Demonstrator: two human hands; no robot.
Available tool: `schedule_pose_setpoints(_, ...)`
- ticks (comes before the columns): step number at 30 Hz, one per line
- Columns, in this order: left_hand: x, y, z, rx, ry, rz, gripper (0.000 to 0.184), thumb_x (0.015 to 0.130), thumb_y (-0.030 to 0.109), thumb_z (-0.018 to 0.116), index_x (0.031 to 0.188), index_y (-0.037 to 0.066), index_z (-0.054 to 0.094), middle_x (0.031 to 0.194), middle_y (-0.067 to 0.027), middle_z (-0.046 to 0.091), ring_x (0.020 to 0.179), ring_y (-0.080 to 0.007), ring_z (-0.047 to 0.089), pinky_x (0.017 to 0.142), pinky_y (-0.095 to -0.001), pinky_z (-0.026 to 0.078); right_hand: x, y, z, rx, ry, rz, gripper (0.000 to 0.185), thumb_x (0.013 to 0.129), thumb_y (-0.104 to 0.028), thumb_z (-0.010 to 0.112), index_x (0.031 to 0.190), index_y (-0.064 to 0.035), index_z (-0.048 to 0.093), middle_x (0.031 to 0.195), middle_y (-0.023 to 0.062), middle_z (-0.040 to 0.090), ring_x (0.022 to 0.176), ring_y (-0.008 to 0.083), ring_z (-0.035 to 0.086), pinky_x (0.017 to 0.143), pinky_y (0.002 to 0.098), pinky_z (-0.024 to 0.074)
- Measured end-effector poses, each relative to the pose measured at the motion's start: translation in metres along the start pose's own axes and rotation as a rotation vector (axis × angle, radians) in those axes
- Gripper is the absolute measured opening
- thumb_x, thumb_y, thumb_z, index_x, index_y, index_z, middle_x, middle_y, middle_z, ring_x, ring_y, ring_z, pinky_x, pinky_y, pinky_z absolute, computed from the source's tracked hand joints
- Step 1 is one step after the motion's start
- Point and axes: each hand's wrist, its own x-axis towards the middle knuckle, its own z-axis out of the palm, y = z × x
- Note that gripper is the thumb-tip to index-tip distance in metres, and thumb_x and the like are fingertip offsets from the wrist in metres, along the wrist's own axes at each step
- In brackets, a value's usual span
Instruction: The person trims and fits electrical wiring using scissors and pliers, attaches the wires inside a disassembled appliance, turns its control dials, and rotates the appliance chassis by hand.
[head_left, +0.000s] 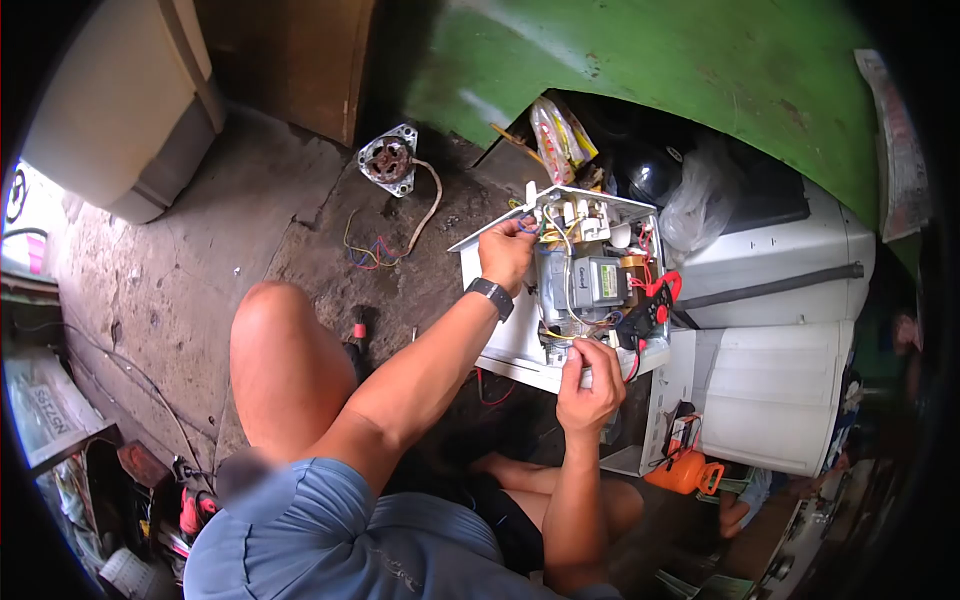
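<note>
An opened white appliance housing [520,372] sits before me, showing wiring and a grey metal magnetron-like block [598,282] with a label. My left hand [507,252], with a black watch on its wrist, reaches to the upper left of the housing, its fingers pinched on a blue wire [526,226]. At the lower edge is my right hand [590,388]. Its thumb and forefinger are closed at the end of a thin yellow wire [556,336]. A red and black clamp meter [655,308] rests on the housing's right side, beside red wires [648,245].
A round motor [389,160] with a trailing cable lies on the stained floor. A screwdriver [360,325] is by my left knee. White panels [770,385] and an orange container [684,472] stand to the right. A green panel [680,60] spans the back.
</note>
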Motion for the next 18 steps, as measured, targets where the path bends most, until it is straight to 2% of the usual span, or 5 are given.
schedule_pose_setpoints(2, -0.004, 0.007, 0.001, 0.071, 0.01, 0.019, 0.01, 0.089, 0.0, 0.071, 0.099, -0.003, 0.072, 0.09, -0.0039, 0.072, 0.078, -0.0073, 0.062, 0.07, -0.0221, 0.051, -0.001, 0.002, 0.001, 0.014, 0.006, 0.016, 0.014, 0.085, 0.002, 0.068, 0.099, 0.0004, 0.068, 0.095, 0.0142, 0.07, 0.083, 0.03, 0.07, 0.073, 0.037, 0.0567)
schedule_pose_setpoints(7, -0.005, 0.017, 0.009, 0.286, 0.111, 0.062, 0.017, 0.085, 0.003, 0.075, 0.1, -0.005, 0.071, 0.086, -0.0036, 0.071, 0.073, -0.0075, 0.061, 0.065, -0.0238, 0.049, -0.001, 0.002, 0.0, 0.057, -0.022, 0.051, 0.015, 0.083, 0.003, 0.068, 0.098, 0.0005, 0.068, 0.094, 0.0138, 0.069, 0.081, 0.029, 0.069, 0.073, 0.0371, 0.056)
schedule_pose_setpoints(10, -0.007, 0.026, 0.014, 0.358, 0.209, -0.013, 0.019, 0.082, 0.007, 0.078, 0.098, -0.003, 0.074, 0.083, -0.0055, 0.072, 0.072, -0.0094, 0.062, 0.066, -0.0274, 0.051, -0.004, 0.003, -0.002, 0.052, -0.045, 0.056, 0.016, 0.082, 0.0, 0.071, 0.098, -0.0008, 0.068, 0.095, 0.0132, 0.069, 0.084, 0.03, 0.069, 0.074, 0.038, 0.0557)
schedule_pose_setpoints(14, -0.009, 0.039, 0.016, 0.45, 0.194, -0.065, 0.016, 0.082, 0.009, 0.078, 0.094, -0.001, 0.076, 0.079, -0.0053, 0.072, 0.07, -0.0096, 0.063, 0.064, -0.0275, 0.05, -0.005, 0.004, -0.002, 0.037, -0.065, 0.054, 0.018, 0.081, -0.004, 0.073, 0.099, -0.0023, 0.068, 0.096, 0.0128, 0.069, 0.088, 0.0321, 0.068, 0.077, 0.0401, 0.0555)
schedule_pose_setpoints(18, 0.009, 0.017, 0.013, 0.385, 0.194, -0.031, 0.011, 0.084, 0.0, 0.074, 0.094, -0.004, 0.073, 0.085, -0.0073, 0.072, 0.071, -0.0129, 0.067, 0.062, -0.0296, 0.056, -0.001, 0.006, -0.004, 0.038, -0.035, -0.003, 0.017, 0.081, -0.006, 0.074, 0.097, -0.0028, 0.068, 0.095, 0.0113, 0.069, 0.085, 0.0313, 0.068, 0.075, 0.0399, 0.0552)
